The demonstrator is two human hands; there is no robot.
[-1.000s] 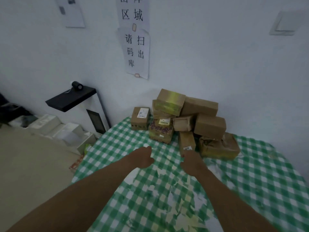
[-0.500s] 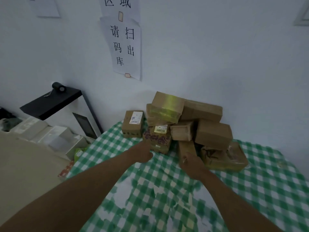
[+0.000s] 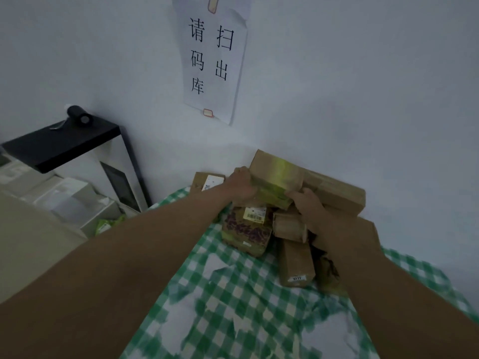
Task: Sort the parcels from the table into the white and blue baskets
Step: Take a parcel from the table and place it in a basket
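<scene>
A pile of brown cardboard parcels lies against the wall at the back of the green-checked table (image 3: pixel 248 301). On top sits a parcel with yellow-green tape (image 3: pixel 276 174). My left hand (image 3: pixel 241 183) grips its left end and my right hand (image 3: pixel 307 203) grips its right front corner. Below it are a parcel with a purple pattern and a barcode label (image 3: pixel 246 231), a small brown box (image 3: pixel 289 225), a long narrow box (image 3: pixel 295 263) and a long parcel (image 3: pixel 334 191) behind my right hand. Neither basket is in view.
A small labelled box (image 3: pixel 207 181) stands at the back left of the table. Left of the table are a black-topped white machine (image 3: pixel 77 154) and white boxes (image 3: pixel 67 200) on the floor. A paper sign (image 3: pixel 212 60) hangs on the wall.
Both hands have reached forward from above the cloth to the top of the pile and taken hold of the yellow-green taped parcel. The view has moved closer to the pile.
</scene>
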